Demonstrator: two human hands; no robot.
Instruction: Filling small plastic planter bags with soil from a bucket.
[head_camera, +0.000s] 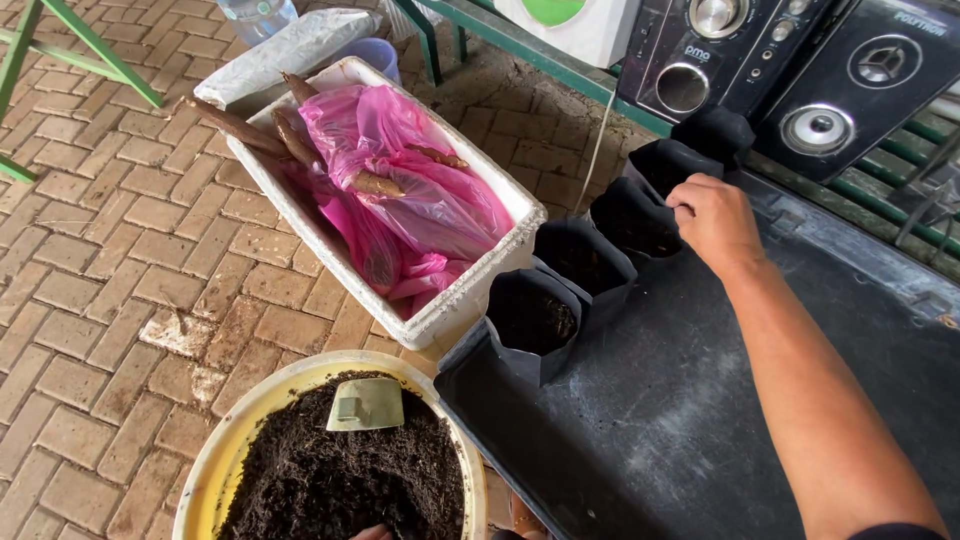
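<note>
Brick paving surrounds a black tray (700, 420) where five black grow bags (535, 320) stand soil-filled, right hand (712, 218) pinching the third bag's rim (640, 215), most tray space unfilled.

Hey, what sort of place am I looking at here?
Likely an outdoor home potting spot on a brick-paved patio: a yellow basin of soil, a row of black grow bags on a black tray, and the right hand touching one bag.
</note>
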